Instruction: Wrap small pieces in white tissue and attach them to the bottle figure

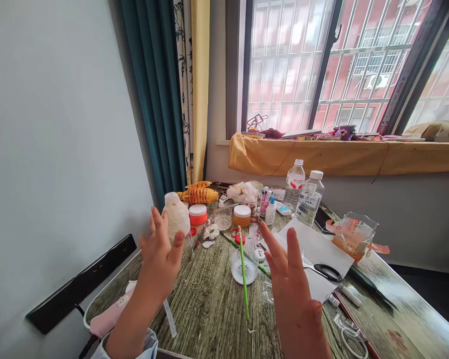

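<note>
My left hand is raised over the table's left side, its fingers apart and nothing in it. Just behind its fingertips stands a whitish, papery bottle-shaped form; I cannot tell whether they touch. On the right, my right hand is also raised with fingers stretched out, holding nothing. Between the hands, a green paintbrush leans across a small clear plastic cup. A second green stick lies slantwise behind it. White paper and black-handled scissors lie beside my right hand.
Toward the back are an orange fish-shaped model, a red jar, an orange-brown jar, a glue bottle and two water bottles. A cut plastic container stands right. A pink object lies front left.
</note>
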Motion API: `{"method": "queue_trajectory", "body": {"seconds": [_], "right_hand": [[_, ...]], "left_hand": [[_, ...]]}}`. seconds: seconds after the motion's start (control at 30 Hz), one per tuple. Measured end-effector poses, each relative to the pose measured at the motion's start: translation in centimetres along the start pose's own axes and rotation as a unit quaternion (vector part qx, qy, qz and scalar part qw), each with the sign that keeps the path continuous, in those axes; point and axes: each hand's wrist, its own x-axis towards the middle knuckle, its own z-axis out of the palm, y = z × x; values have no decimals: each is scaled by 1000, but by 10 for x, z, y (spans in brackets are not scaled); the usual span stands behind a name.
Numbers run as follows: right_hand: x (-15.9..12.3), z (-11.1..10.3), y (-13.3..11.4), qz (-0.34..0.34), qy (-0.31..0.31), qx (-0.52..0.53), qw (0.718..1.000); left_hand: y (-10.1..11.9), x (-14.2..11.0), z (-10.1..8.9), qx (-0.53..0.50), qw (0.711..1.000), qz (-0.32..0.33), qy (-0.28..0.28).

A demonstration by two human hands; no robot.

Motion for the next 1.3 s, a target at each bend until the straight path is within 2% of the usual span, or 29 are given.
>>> {"method": "queue_trajectory", "body": {"seconds": [0.27,0.57,0.8,1.2,1.3], "right_hand": [[0,3,-6,-4,5,-3,1000],[-1,-3,-11,37,-4,6,999],[0,-19,-12,15,-76,-108,991],[4,-27,-11,-4,-119,-107,987],[4,-24,-12,0,-118,-101,988]], "left_hand": [[3,2,0,-50,999,-17,-13],[7,0,5,-80,996,-23,-10],[5,2,10,-101,994,-44,-5],[-7,4,12,-193,980,-53,23],[-6,3,11,-231,970,-64,46]]}}
